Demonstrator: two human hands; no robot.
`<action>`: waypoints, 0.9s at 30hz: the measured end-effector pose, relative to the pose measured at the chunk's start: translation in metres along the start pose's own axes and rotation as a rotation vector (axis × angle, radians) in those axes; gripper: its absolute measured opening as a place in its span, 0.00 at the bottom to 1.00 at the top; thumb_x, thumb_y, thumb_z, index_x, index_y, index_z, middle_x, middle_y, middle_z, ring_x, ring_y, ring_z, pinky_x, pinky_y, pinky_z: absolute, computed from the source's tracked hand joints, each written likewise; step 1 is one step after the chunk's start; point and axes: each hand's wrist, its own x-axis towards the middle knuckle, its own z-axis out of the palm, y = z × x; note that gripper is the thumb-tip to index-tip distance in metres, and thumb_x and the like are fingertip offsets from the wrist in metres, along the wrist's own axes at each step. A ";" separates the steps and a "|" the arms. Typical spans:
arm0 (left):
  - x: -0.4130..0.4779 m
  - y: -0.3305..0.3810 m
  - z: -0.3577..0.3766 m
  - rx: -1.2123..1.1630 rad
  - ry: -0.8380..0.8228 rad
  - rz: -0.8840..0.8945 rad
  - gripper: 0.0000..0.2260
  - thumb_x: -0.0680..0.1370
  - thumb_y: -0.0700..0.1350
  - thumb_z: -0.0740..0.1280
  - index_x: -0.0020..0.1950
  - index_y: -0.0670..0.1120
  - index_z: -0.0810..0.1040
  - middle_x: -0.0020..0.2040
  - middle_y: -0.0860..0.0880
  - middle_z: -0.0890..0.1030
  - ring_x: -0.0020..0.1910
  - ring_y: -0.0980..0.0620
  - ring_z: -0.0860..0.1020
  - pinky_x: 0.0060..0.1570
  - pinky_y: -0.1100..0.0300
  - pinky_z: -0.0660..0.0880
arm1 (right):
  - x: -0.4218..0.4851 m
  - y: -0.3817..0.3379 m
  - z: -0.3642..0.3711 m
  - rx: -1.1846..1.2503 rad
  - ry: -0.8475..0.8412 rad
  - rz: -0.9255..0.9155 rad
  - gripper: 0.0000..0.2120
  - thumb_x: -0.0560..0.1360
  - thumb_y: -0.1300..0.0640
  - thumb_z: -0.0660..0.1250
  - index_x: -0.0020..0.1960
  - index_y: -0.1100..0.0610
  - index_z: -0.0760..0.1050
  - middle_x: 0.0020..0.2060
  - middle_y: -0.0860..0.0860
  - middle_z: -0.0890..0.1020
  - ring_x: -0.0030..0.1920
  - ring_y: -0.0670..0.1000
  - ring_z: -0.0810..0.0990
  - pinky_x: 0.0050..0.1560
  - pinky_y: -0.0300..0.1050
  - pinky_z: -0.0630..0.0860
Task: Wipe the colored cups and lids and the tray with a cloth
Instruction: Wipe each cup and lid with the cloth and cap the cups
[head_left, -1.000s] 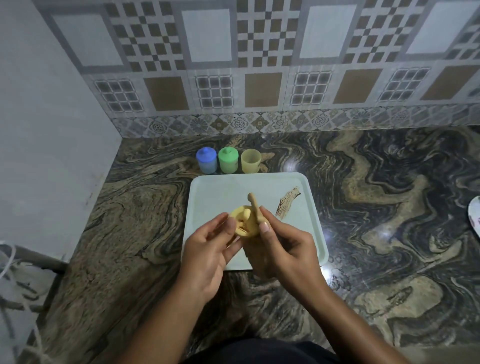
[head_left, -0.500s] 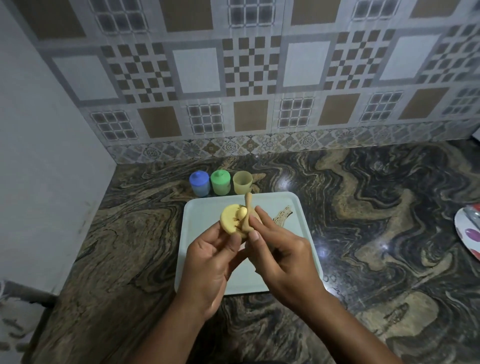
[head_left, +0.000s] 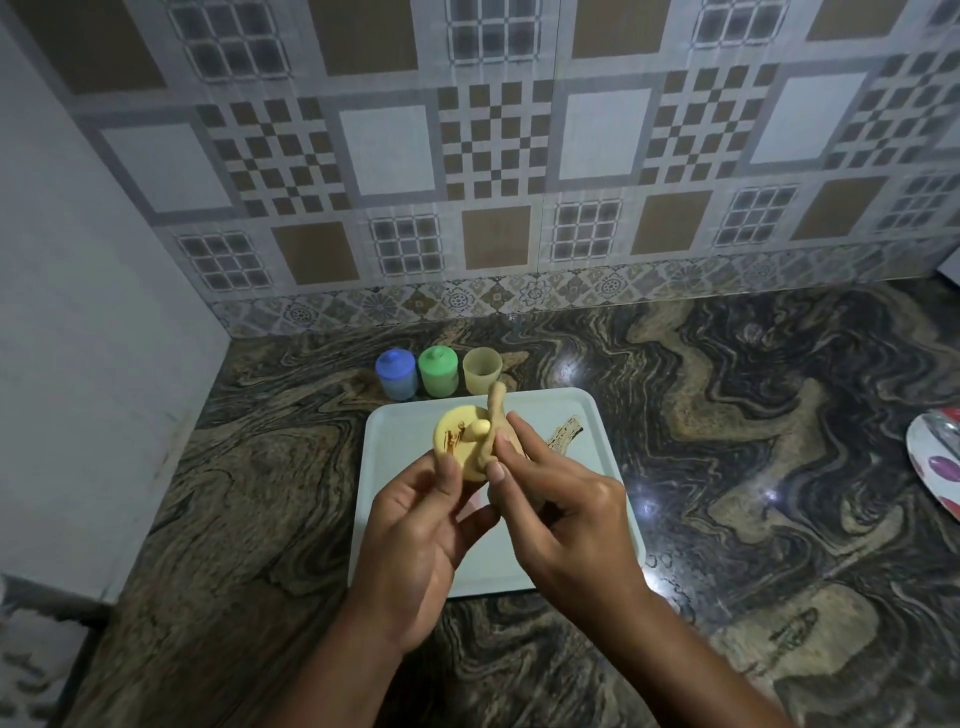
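Observation:
My left hand holds a yellow lid by its edge above the pale tray; the lid has a knob and brown smears. My right hand pinches a rolled tan cloth and presses it against the lid. Behind the tray stand a blue cup with lid, a green cup with lid and an open yellow cup in a row. A brown smear marks the tray's right part.
A marbled dark stone counter runs to a tiled back wall and a plain wall on the left. A patterned plate shows at the right edge. A pale object sits at the bottom left corner.
Both hands have lifted the lid and cloth a little higher and farther over the tray. The camera has tilted up, showing more wall.

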 end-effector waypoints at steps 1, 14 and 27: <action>0.000 0.001 -0.001 0.043 0.004 0.016 0.15 0.80 0.46 0.60 0.58 0.42 0.83 0.60 0.40 0.82 0.59 0.43 0.80 0.52 0.52 0.79 | 0.001 -0.001 0.000 0.013 0.009 0.015 0.12 0.78 0.57 0.70 0.59 0.59 0.84 0.53 0.55 0.87 0.69 0.42 0.76 0.58 0.38 0.80; 0.000 0.002 0.006 0.176 -0.018 0.070 0.14 0.76 0.51 0.68 0.58 0.46 0.83 0.60 0.40 0.82 0.62 0.40 0.78 0.57 0.43 0.74 | 0.005 -0.007 -0.008 0.147 0.019 0.163 0.12 0.77 0.57 0.72 0.60 0.55 0.85 0.59 0.40 0.83 0.65 0.46 0.81 0.59 0.42 0.81; 0.002 0.000 0.007 0.152 0.033 0.098 0.16 0.77 0.50 0.62 0.58 0.44 0.83 0.59 0.40 0.83 0.60 0.39 0.80 0.60 0.33 0.71 | 0.002 -0.007 -0.010 0.113 0.013 0.124 0.11 0.75 0.58 0.74 0.57 0.56 0.86 0.58 0.45 0.83 0.65 0.44 0.80 0.60 0.45 0.82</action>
